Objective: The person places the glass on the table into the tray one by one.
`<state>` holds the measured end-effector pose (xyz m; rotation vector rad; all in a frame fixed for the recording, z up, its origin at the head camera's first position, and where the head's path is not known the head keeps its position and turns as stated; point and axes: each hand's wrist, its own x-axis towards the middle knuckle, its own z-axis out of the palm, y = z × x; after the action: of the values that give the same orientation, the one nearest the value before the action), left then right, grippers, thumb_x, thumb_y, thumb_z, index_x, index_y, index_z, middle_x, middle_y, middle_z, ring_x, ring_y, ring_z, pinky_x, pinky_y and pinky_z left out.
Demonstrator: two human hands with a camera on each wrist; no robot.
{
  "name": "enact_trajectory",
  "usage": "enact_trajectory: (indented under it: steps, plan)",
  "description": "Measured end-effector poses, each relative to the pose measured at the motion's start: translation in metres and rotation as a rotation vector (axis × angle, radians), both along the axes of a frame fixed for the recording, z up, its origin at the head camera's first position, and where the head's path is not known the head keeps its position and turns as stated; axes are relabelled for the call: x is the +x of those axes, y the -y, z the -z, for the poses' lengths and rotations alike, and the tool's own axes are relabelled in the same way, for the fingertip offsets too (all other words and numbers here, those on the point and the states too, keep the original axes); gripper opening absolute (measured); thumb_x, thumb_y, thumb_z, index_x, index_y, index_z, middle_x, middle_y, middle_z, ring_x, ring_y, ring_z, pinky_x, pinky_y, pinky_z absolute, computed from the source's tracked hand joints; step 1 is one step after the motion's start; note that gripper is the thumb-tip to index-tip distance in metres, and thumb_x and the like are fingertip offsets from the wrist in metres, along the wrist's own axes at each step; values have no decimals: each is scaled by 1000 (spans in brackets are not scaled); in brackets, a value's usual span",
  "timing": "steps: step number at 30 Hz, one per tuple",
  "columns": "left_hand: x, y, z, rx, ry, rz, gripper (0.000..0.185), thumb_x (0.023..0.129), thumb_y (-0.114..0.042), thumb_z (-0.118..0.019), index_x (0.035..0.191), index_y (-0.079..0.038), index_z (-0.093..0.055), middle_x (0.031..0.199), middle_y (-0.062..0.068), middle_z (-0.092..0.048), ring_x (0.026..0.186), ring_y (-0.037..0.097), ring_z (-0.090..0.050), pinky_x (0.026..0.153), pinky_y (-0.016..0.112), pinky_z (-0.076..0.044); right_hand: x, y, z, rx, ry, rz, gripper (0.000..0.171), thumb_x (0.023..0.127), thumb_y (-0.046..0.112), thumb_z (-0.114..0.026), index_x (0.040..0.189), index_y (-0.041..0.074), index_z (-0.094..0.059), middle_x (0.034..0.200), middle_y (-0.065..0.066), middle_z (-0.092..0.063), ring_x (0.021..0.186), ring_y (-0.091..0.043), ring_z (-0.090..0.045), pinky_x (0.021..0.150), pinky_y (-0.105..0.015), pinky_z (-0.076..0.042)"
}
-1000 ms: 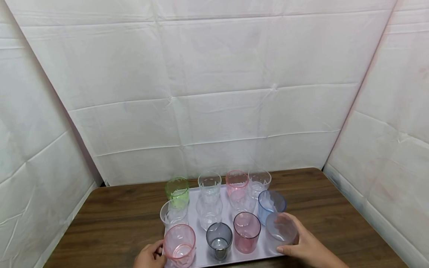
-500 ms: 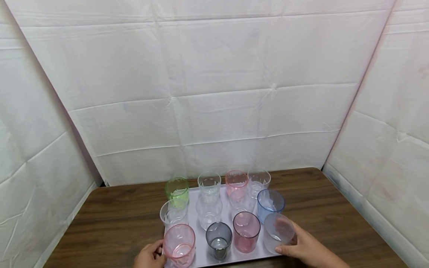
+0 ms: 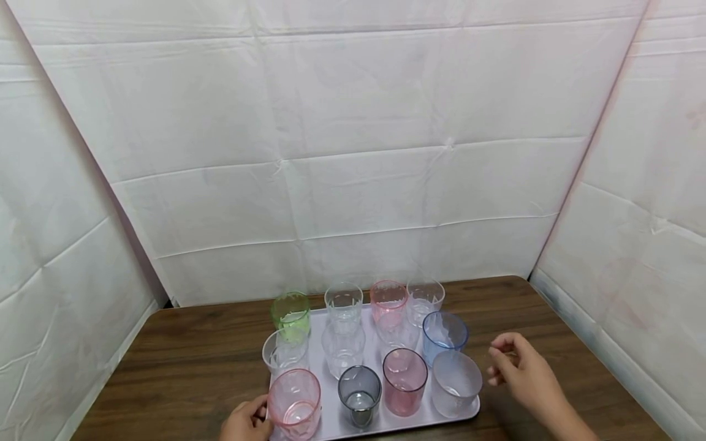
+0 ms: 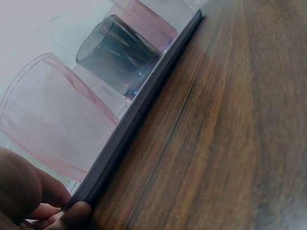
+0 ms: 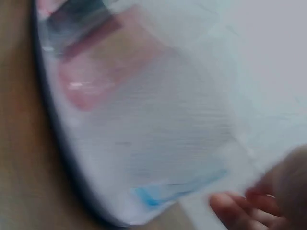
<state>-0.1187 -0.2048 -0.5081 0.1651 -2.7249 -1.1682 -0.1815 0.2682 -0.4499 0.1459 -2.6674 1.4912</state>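
Observation:
A pale lilac tray (image 3: 380,424) with a dark outer edge carries several tumblers. My left hand (image 3: 247,419) pinches its front left corner between thumb and fingers, close beside a pink glass (image 3: 295,404); the left wrist view shows a fingertip on the dark tray edge (image 4: 139,105). My right hand (image 3: 524,373) is off to the right of the tray, holding nothing, fingers loosely bent. Nearest to it is a frosted clear glass (image 3: 455,386) in the front right corner. Along the front row also stand a smoky grey glass (image 3: 360,395) and a dark-rimmed rose glass (image 3: 405,383).
A blue glass (image 3: 444,337) stands behind the frosted one. Further back are a green glass (image 3: 292,312), another pink glass (image 3: 389,300) and several clear ones. The brown wooden table (image 3: 182,367) is enclosed by white cloth walls (image 3: 353,135).
My right hand has let go of the frosted glass and moved away to the right. That glass shifted slightly left beforehand. My left hand stays at the tray corner.

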Motion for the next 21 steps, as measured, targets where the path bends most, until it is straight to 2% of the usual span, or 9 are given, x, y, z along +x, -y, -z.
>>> enact_trajectory:
  steps: [2,3,6,9,12,17,21]
  plan:
    - [1,0,0,0,3,-3,32,74,-7,-70,105,3,-73,78,-7,-53,65,-4,-44,62,20,-43,-1,8,9,5,-6,80,16,100,1,-59,114,-3,-53,91,-13,-64,62,-12,-64,58,-30,-57]
    - [1,0,0,4,6,-8,32,74,-7,-70,104,3,-73,78,-7,-53,65,-4,-44,62,20,-43,-2,10,15,29,12,77,18,99,1,-60,116,-3,-53,94,-13,-65,62,-12,-63,57,-30,-56]
    - [2,0,0,6,-8,-18,31,74,-7,-70,103,2,-73,77,-8,-53,65,-5,-45,62,20,-43,-3,11,30,97,103,-3,30,94,0,-64,123,-2,-58,101,-12,-65,65,-14,-62,57,-29,-54]
    - [3,0,0,8,-5,-29,30,74,-7,-70,102,2,-74,77,-8,-53,65,-5,-44,61,20,-43,-4,9,38,154,156,-92,41,89,1,-69,129,-3,-60,106,-12,-65,67,-16,-61,56,-29,-53]
    - [3,-1,-1,-1,-7,-37,30,74,-7,-71,102,2,-74,77,-7,-53,65,-4,-44,61,20,-43,-4,8,39,192,137,-145,44,85,2,-70,128,-5,-62,101,-11,-64,64,-13,-60,55,-27,-53]
    - [4,-2,-1,-5,-30,-38,31,73,-5,-71,103,2,-74,77,-8,-53,65,-4,-45,61,20,-43,-5,10,41,244,102,-145,41,82,-3,-69,122,1,-66,89,-5,-64,56,-11,-56,51,-27,-50]
    - [3,-2,0,-23,-80,-24,32,72,-3,-70,102,3,-74,75,-8,-51,64,-4,-44,60,21,-42,-6,12,42,288,55,-144,31,78,-6,-67,106,7,-69,78,0,-61,53,-9,-54,49,-25,-49]
